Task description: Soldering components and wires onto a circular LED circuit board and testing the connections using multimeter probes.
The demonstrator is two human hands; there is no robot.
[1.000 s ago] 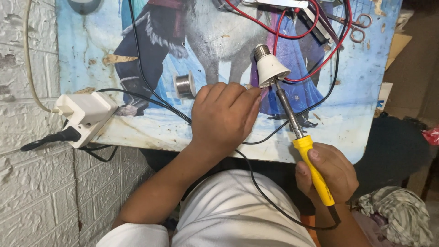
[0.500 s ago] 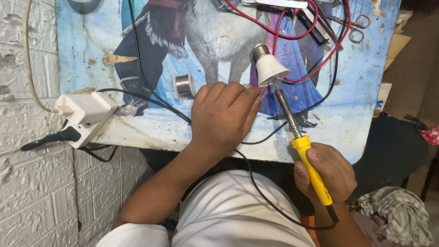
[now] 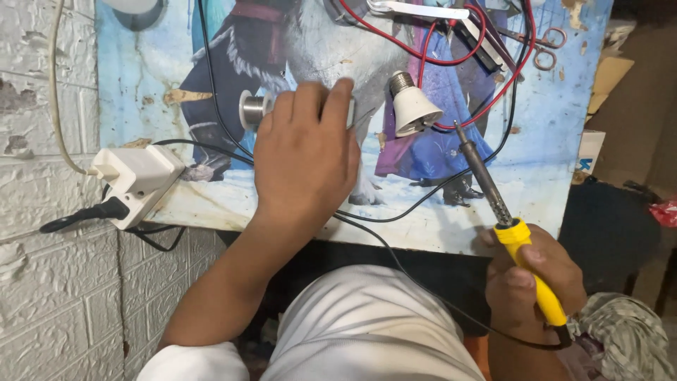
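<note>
This is a makeshift home repair bench: a worn cartoon-printed tabletop point(image 3: 564, 169) pushed against a white painted brick wall point(image 3: 42, 282), with a white plastic power adapter point(image 3: 137, 180) at its left edge and tangled red and black wires point(image 3: 493, 77) across it.

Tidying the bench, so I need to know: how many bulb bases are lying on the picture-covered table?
1: the white bulb base lies just right of the left hand, near the soldering iron tip. Others may be hidden under that hand.

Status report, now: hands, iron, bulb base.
Left hand flat on table, fingers at solder spool. Right hand grips yellow iron, tip just short of white bulb base. Black and red wires loop around bulb base.
</note>
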